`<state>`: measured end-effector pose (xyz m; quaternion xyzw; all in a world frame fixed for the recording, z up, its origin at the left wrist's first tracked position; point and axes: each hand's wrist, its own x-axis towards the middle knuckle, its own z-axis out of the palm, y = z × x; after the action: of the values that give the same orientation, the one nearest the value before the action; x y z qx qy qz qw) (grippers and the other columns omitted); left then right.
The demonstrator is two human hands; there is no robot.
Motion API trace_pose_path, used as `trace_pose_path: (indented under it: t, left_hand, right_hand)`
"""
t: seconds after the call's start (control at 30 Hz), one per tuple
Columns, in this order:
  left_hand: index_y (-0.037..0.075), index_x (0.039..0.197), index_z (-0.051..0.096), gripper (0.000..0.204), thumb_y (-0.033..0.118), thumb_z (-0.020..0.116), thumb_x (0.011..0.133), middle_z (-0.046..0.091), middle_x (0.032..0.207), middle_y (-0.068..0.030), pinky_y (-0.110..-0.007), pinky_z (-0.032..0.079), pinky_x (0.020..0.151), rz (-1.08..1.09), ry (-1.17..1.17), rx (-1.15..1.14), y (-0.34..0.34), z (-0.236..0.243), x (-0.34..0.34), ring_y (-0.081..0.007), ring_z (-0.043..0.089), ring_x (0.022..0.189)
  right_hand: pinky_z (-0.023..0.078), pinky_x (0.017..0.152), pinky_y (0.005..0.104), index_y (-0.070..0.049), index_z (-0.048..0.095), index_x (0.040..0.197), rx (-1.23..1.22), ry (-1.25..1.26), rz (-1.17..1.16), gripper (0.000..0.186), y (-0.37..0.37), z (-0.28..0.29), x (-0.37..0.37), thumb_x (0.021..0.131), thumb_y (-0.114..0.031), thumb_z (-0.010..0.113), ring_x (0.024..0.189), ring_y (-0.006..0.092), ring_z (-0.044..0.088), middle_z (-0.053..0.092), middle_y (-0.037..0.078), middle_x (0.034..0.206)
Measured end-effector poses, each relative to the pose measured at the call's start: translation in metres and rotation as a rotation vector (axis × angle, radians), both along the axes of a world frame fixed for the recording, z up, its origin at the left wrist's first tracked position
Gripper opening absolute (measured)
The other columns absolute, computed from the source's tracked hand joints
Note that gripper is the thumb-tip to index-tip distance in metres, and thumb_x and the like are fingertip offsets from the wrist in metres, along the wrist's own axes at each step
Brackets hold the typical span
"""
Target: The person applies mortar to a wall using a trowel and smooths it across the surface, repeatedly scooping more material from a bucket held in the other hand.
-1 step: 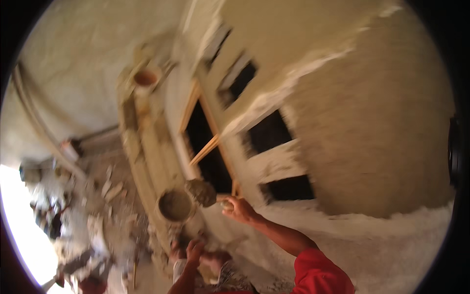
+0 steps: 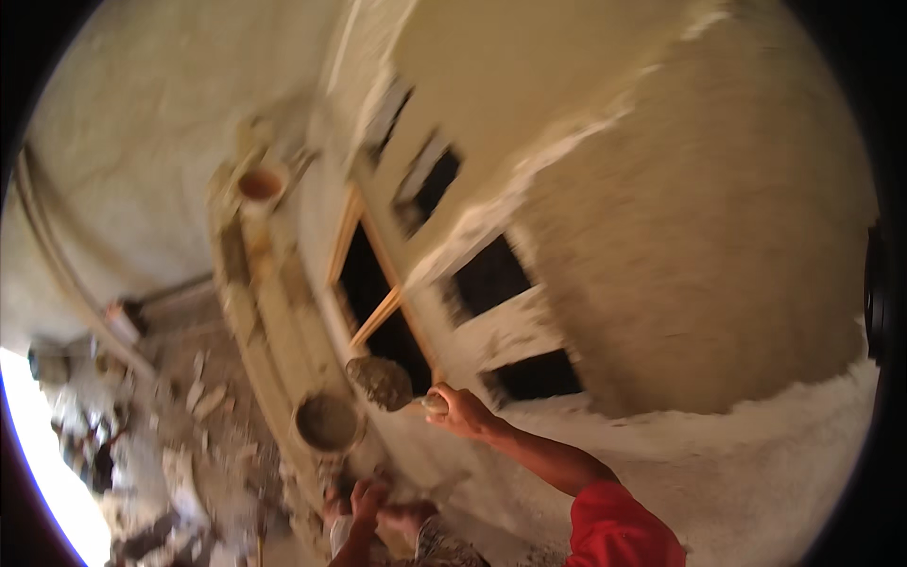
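Observation:
My right hand (image 2: 460,414) is closed round the handle of a trowel (image 2: 364,370), held out in front of the wall. A lump of wet grey mortar (image 2: 385,385) lies on its blade. Just below and left of the blade, a round bucket (image 2: 300,437) of mortar stands on the planks. My left hand (image 2: 368,497) is low, close to my bare feet (image 2: 408,516). Its fingers are blurred, and whether they hold anything cannot be made out. The wall (image 2: 699,265) has a darker plastered patch on the right and a rough pale edge.
I am on a narrow scaffold of planks (image 2: 288,312). A second bucket (image 2: 281,189), reddish inside, stands at its far end. Dark openings (image 2: 491,274) and a wooden frame (image 2: 389,304) sit in the wall. Rubble-strewn floor (image 2: 203,321) lies below left; a pole (image 2: 66,255) leans there.
The loaded trowel has moved from beside the bucket's rim up toward the wooden frame in the wall. The whole view has shifted slightly; my left hand stays low by my feet.

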<state>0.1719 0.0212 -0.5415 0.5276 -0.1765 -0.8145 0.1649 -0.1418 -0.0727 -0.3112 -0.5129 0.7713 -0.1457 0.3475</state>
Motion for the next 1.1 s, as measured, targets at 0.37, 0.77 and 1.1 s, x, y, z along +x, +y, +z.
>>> trace_pose_path:
  t: [0.37, 0.77, 1.1]
  left_hand:
    - [0.002, 0.123, 0.050, 0.039, 0.013, 0.054, 0.086, 0.064, 0.090, -0.0150, -0.034, 0.049, 0.041, -0.240, 0.034, -0.153, -0.155, 0.134, -0.018, -0.0251, 0.061, 0.052]
    - [0.007, 0.116, 0.051, 0.030, 0.018, 0.052, 0.088, 0.060, 0.084, -0.0129, -0.038, 0.050, 0.040, -0.141, -0.004, -0.107, -0.169, 0.143, -0.016, -0.0265, 0.059, 0.050]
    - [0.011, 0.112, 0.051, 0.029, 0.019, 0.054, 0.085, 0.060, 0.087, -0.0151, -0.041, 0.051, 0.044, -0.217, -0.104, -0.018, -0.185, 0.139, -0.001, -0.0304, 0.062, 0.055]
  right_hand:
    - [0.053, 0.069, 0.0306, 0.000, 0.060, 0.120, -0.287, 0.483, -0.119, 0.051, -0.025, 0.636, -0.031, 0.077, -0.021, 0.078, 0.078, 0.0162, 0.063, 0.067, 0.007, 0.092]
    - [0.046, 0.045, 0.0276, 0.004, 0.052, 0.130, -0.754, 0.342, -0.445, 0.055, -0.035, 0.842, -0.125, 0.086, -0.022, 0.070, 0.053, 0.0120, 0.056, 0.061, 0.008, 0.074]
    - [0.054, 0.076, 0.0333, -0.005, 0.054, 0.135, -0.781, 1.164, -0.523, 0.052, -0.033, 0.810, -0.138, 0.086, -0.018, 0.069, 0.088, 0.0208, 0.068, 0.069, 0.016, 0.104]
